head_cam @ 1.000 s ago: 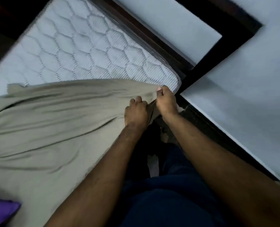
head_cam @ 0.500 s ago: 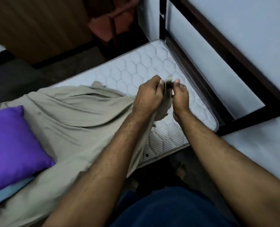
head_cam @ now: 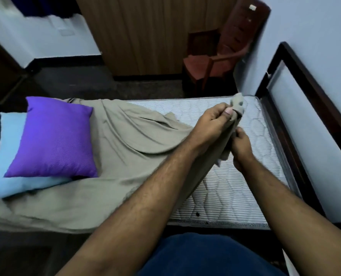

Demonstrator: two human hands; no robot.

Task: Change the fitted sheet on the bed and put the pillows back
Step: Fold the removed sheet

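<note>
Rumpled khaki sheet (head_cam: 125, 148) half covers the quilted mattress (head_cam: 245, 176); purple pillow (head_cam: 56, 136) tops blue pillow (head_cam: 8, 156).

pillows 2: purple pillow (head_cam: 54, 138), blue pillow (head_cam: 10, 156) | sheet (head_cam: 125, 156) 1 | mattress (head_cam: 235, 186) 1 | chair (head_cam: 221, 56) 1 | hands 2: left hand (head_cam: 211, 122), right hand (head_cam: 242, 148)

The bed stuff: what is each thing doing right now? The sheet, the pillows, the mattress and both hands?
Beige sheet: half pulled off, one corner lifted.
Mattress: bare at the right end.
Purple pillow: lying on the blue pillow.
Blue pillow: lying on the sheet.
Left hand: pinches the raised corner.
Right hand: grips the sheet lower down.
</note>
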